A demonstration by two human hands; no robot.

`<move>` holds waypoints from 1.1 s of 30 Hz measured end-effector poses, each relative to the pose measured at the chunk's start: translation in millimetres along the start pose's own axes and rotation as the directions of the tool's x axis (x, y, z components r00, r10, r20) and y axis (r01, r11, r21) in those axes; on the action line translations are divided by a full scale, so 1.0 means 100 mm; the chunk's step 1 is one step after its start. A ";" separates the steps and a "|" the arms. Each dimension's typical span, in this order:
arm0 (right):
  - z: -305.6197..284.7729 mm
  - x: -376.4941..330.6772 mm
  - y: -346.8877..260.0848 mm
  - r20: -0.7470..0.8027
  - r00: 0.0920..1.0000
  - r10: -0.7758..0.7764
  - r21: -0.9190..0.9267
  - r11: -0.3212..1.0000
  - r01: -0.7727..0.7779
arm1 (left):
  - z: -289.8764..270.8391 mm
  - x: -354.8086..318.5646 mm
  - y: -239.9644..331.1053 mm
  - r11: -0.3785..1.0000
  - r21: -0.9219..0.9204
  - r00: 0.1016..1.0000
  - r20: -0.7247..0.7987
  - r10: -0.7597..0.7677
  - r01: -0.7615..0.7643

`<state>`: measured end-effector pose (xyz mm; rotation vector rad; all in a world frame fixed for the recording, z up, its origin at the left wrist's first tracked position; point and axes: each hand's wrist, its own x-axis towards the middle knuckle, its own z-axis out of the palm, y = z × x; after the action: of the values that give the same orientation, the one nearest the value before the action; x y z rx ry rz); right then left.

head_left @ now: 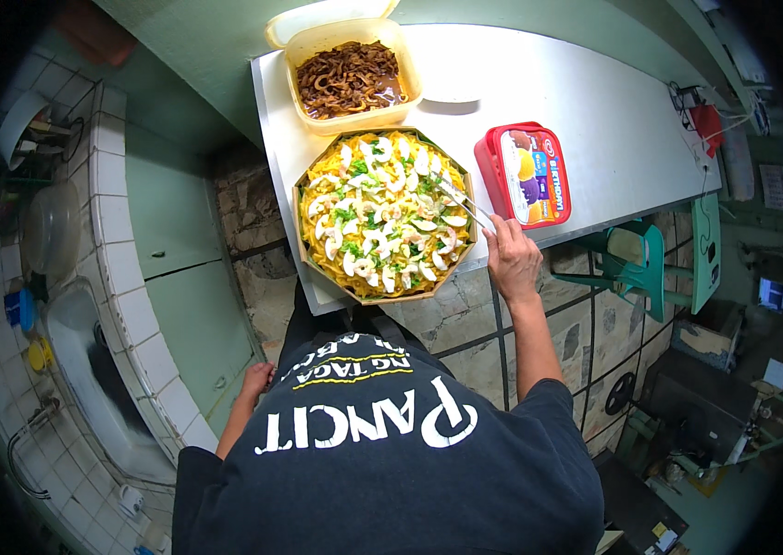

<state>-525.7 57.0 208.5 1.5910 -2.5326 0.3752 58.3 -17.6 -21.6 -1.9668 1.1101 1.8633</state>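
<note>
Yellow noodles [382,217], strewn with white slices [424,224] and chopped green leaves [352,248], are filling an octagonal tray [298,217], which is resting at the near left corner of a white table [614,102]. The right hand [514,254] is grasping metal tongs [477,211], whose tips are reaching over the tray's right side to the topping; whether they are pinching anything cannot be told. The left hand [259,377] is hanging beside the black shirt [428,481], well apart from the tray; its grip is too small to tell. Just beyond the tray, a translucent yellowish container [345,123] is holding dark brown strips [345,79]. To the right, a red tub [493,180] is standing near the tongs. Farther out, a green chair [655,268] is standing beside the table, while a sink [77,305] is occupying the tiled counter [114,222] at left.
</note>
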 end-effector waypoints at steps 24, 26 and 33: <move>0.08 0.11 0.08 0.009 1.000 0.003 0.097 0.995 -0.004 | 0.10 -0.10 0.07 0.999 -0.039 1.000 -0.013 -0.020 0.020; 0.06 0.10 0.05 0.032 0.999 0.038 0.107 0.993 -0.041 | 0.10 -0.10 0.11 1.000 0.013 0.999 -0.031 -0.010 0.010; -0.13 0.00 0.18 -0.034 0.980 0.196 0.400 0.901 -0.166 | 0.13 -0.12 0.14 1.000 -0.009 0.999 -0.029 -0.019 0.019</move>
<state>-542.6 68.3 218.2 1.4164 -2.6774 1.0063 40.1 -14.9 -7.7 -2.0085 1.0892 1.8381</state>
